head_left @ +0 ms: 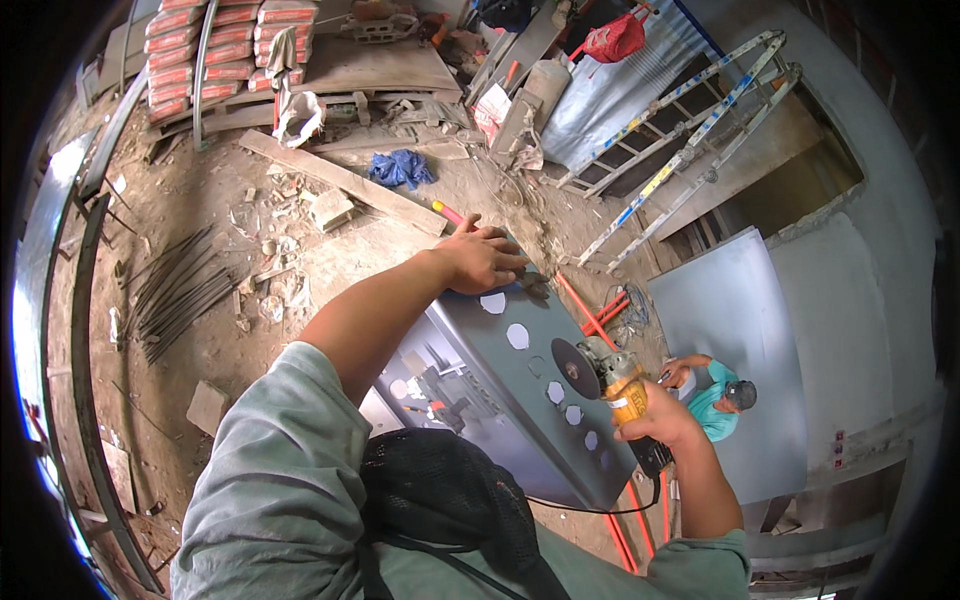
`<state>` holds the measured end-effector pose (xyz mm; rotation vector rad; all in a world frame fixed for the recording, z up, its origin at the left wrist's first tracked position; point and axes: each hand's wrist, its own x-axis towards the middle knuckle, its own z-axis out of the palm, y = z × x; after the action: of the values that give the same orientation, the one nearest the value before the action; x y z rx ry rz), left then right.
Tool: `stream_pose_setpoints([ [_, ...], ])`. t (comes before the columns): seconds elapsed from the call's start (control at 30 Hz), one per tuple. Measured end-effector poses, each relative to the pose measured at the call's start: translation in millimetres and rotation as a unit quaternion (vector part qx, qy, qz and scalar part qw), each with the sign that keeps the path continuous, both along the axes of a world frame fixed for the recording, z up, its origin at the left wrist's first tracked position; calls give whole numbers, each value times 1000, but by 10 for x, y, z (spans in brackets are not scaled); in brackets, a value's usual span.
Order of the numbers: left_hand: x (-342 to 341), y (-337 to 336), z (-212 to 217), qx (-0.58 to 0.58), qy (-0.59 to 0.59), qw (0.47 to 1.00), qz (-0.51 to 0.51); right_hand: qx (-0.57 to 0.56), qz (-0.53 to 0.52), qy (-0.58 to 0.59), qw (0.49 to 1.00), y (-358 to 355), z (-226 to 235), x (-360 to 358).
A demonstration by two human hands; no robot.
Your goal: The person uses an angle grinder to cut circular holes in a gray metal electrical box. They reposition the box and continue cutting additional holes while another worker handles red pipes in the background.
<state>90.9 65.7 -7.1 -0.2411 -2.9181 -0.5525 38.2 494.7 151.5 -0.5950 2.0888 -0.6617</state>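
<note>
Dirt floor [200, 330] all around; left hand [485, 260] pressed open on a grey sheet [500, 375] with round holes, right hand [655, 420] grasping a yellow grinder [610, 380]; red-orange sacks [215, 45] stacked upper left.

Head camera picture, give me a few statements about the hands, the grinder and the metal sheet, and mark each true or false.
1. The right hand holds an angle grinder. True.
2. The left hand rests flat on the grey metal sheet. True.
3. The sheet has no holes. False: a row of round holes runs along it.
4. A ladder stands upright. False: it lies on the ground.
5. Another person crouches nearby. True.
</note>
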Motion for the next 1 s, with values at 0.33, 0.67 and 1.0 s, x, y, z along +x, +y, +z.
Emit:
stream_pose_setpoints([
  [0.33,4,3,-16,2,10,1000,-3,45,25,-45,998,-103,-89,-9],
  [0.67,17,-7,6,12,7,1000,-9,9,8,-80,997,-138,-335,-41],
  [1.0,8,-10,1,12,1,1000,-1,43,20,-79,996,-215,-313,-35],
])
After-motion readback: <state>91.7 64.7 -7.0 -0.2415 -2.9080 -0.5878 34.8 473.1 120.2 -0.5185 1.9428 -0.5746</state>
